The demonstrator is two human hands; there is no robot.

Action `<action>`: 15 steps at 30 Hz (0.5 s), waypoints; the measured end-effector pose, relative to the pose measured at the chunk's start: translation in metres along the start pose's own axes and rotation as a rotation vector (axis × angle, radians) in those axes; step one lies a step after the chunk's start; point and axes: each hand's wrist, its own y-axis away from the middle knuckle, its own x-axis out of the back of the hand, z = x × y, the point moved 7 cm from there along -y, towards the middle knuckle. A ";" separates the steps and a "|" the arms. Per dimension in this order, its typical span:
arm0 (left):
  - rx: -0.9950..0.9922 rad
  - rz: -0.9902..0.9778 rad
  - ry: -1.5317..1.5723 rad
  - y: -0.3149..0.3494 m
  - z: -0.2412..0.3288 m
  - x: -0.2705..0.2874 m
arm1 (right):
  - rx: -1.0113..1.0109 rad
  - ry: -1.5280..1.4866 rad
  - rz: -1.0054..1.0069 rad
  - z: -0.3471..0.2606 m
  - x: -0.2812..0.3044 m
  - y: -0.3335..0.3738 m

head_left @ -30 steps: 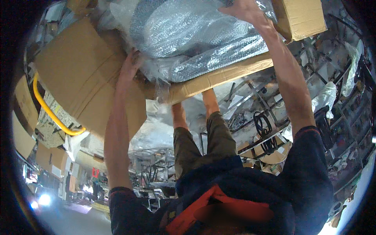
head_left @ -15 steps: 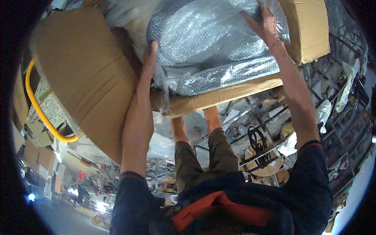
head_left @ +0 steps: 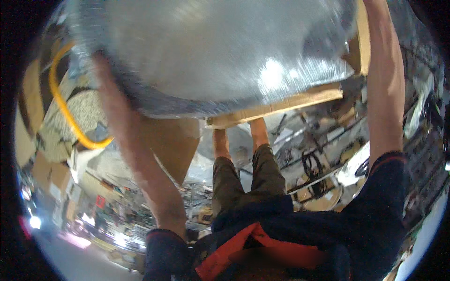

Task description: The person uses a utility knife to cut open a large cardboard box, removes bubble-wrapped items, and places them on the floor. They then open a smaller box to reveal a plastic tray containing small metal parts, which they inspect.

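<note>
Hands are gripping a big bubble-wrapped bundle [head_left: 211, 51], the left hand [head_left: 101, 65] blurred at its side, the right out of view above, lifting it clear of the cardboard box [head_left: 281, 105], nowhere set down yet.

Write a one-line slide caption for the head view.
Both arms raised around a large bubble-wrapped bundle that fills the upper frame, above a cardboard box, with a yellow tube at the left.
</note>
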 end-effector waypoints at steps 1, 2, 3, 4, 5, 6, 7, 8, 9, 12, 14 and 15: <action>0.116 -0.050 -0.060 0.013 0.001 0.012 | -0.015 -0.101 -0.066 -0.009 0.019 0.013; 0.206 -0.076 -0.127 0.028 0.003 0.025 | -0.024 -0.229 -0.127 -0.023 0.038 0.028; 0.320 -0.119 -0.238 0.048 0.005 0.035 | 0.014 -0.321 -0.139 -0.042 0.058 0.047; 0.506 -0.140 -0.257 0.073 0.001 0.047 | -0.065 -0.440 -0.260 -0.053 0.071 0.070; 0.667 -0.220 -0.160 0.102 -0.002 0.054 | -0.142 -0.368 -0.262 -0.066 0.079 0.098; 0.710 -0.253 -0.047 0.128 0.001 0.060 | -0.264 -0.372 -0.368 -0.075 0.084 0.133; 0.766 -0.343 0.081 0.155 0.000 0.065 | -0.273 -0.361 -0.430 -0.087 0.095 0.162; 0.741 -0.314 0.097 0.177 0.001 0.075 | -0.243 -0.379 -0.399 -0.101 0.105 0.186; 0.721 -0.302 0.108 0.200 0.000 0.082 | -0.271 -0.265 -0.371 -0.108 0.112 0.209; 0.615 -0.181 0.209 0.253 -0.015 0.103 | -0.150 -0.322 -0.346 -0.141 0.125 0.247; 0.587 -0.087 0.202 0.281 -0.040 0.118 | 0.010 -0.237 -0.231 -0.174 0.136 0.260; 0.664 -0.066 0.173 0.299 -0.058 0.124 | 0.011 -0.197 -0.246 -0.190 0.141 0.267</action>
